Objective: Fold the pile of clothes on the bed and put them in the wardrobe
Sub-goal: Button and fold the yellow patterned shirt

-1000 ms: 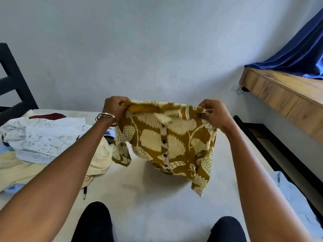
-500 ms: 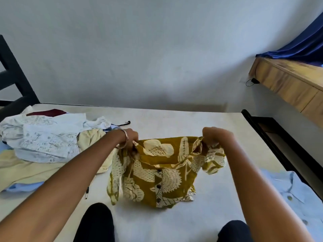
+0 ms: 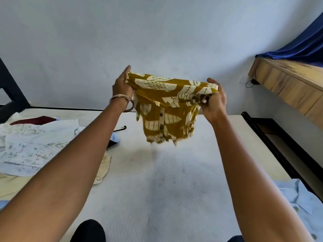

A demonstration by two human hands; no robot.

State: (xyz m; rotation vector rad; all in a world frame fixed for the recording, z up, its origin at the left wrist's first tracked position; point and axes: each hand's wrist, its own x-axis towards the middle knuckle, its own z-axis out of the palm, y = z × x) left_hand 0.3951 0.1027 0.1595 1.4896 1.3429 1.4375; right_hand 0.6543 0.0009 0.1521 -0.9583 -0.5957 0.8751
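The shirt's (image 3: 167, 109) bottom hem is motion-blurred, the right fingers (image 3: 212, 81) are mostly tucked behind the fabric, and the blue shirt (image 3: 304, 203) gets cut off bottom right.

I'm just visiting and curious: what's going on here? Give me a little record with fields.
Held item: mustard leaf-print shirt, lifted above the bed
Left hand: grips the shirt's left edge; bangle on wrist
Right hand: grips the shirt's right edge
Unfolded pile: on the bed, left side
Light blue shirt: on the bed, lower right
Wardrobe: not in view
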